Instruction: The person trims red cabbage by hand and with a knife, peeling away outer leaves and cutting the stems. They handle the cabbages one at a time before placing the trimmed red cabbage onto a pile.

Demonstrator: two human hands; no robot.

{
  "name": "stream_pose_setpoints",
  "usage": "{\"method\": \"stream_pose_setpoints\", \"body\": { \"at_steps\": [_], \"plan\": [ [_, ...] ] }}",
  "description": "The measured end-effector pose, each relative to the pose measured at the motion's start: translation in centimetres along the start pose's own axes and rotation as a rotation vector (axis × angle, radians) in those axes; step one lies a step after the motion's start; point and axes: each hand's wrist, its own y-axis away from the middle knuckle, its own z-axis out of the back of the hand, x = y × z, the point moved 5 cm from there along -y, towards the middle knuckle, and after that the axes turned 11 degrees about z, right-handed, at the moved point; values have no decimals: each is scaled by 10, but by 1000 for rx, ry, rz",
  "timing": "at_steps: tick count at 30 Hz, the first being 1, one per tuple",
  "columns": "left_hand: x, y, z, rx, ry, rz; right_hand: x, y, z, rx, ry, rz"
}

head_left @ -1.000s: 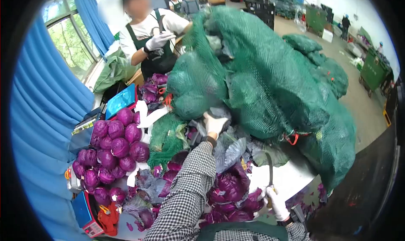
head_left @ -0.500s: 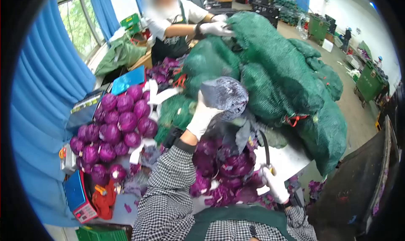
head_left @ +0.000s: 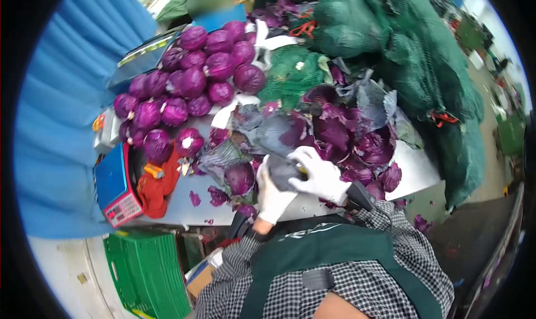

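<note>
A red cabbage (head_left: 282,173) with dull grey-purple outer leaves is held low over the near edge of the table. My left hand (head_left: 272,200), in a white glove, is closed round its left and lower side. My right hand (head_left: 322,177), also gloved, is closed at the cabbage's right side. Between its fingers shows a yellow bit of the knife (head_left: 302,170); the blade is hidden. Beyond both hands lies a heap of loose purple leaves (head_left: 335,132). Just left of my left hand sits another red cabbage (head_left: 240,178) among leaves.
Peeled red cabbages (head_left: 192,82) are piled at the left. Stuffed green net sacks (head_left: 413,68) stand at the back right. A scale (head_left: 116,179), a red cloth (head_left: 159,188) and an orange-handled tool (head_left: 153,170) lie front left. A green crate (head_left: 148,271) is below the table.
The cabbage in my left hand has come down and close to my body. My right hand, with the knife, has moved left to meet it. The view has tilted downward.
</note>
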Motion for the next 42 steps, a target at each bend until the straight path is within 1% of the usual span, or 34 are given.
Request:
{"method": "stream_pose_setpoints", "body": {
  "at_steps": [1,2,4,5,6,7,8,9,11,12,14,15,16,18,19,20,22,24,25,26,28,29,30,32,34,35,36,38,40,42],
  "plan": [
    [2,4,8,54,50,68,3,-1,-8,-33,40,24],
    [12,1,8,94,64,-13,8,-3,-17,-56,72,53],
    [14,0,10,124,-557,-320,12,-8,-26,-29,130,45],
    [20,-3,11,95,-571,-385,14,-11,-30,-6,141,65],
    [20,-3,12,97,-565,-386,15,-13,-33,21,150,88],
    [16,-6,15,163,-376,-320,17,-18,-27,74,120,111],
    [11,-6,16,228,-184,-249,22,-18,-22,80,124,106],
    [1,-5,16,233,-177,-246,27,-16,-15,76,138,104],
    [-20,-7,27,42,71,-252,29,-11,-9,76,190,116],
    [-23,-9,22,38,73,-253,27,-10,-6,77,192,120],
    [-31,-15,15,-27,-144,-284,18,-6,-2,55,236,122],
    [-34,-18,13,-14,-214,-264,10,-6,2,53,262,109],
    [-38,-21,14,2,-287,-236,11,-10,11,-12,273,100],
    [-42,-21,15,41,-287,-198,-11,-13,24,-135,299,67],
    [-37,-21,13,34,-274,-203,-24,-14,27,-161,350,28],
    [-35,-20,13,51,-232,-158,-40,-15,31,-188,404,-11],
    [-27,-7,21,25,-191,-150,-95,-6,30,-175,401,-207],
    [-8,1,33,-33,-72,-148,-131,4,29,-238,498,-161],
    [4,2,40,-60,-39,-159,-128,3,34,-228,460,-132],
    [13,3,45,-77,-10,-170,-129,-2,33,-166,434,-227],
    [27,2,49,-25,105,-77,-110,-6,50,-254,248,-213],
    [25,2,51,-36,100,-67,-98,-7,62,-264,137,-312],
    [19,3,49,-22,64,-57,-83,-9,74,-275,92,-336],
    [17,5,39,0,41,-50,-53,-6,85,-196,-168,-324],
    [5,3,38,-43,51,-72,-23,-4,72,-91,-228,-127],
    [5,-1,38,-39,52,-74,-21,2,54,20,-317,-146],
    [6,-4,40,-47,3,-76,-24,8,36,96,-248,-67],
    [4,-7,40,-56,-48,-74,-40,24,5,245,-234,-221],
    [-3,-7,41,-58,-23,-71,-48,35,-15,359,-186,-238],
    [-7,-8,40,-61,-51,-72,-52,40,-21,347,-218,-284]
  ]
}}
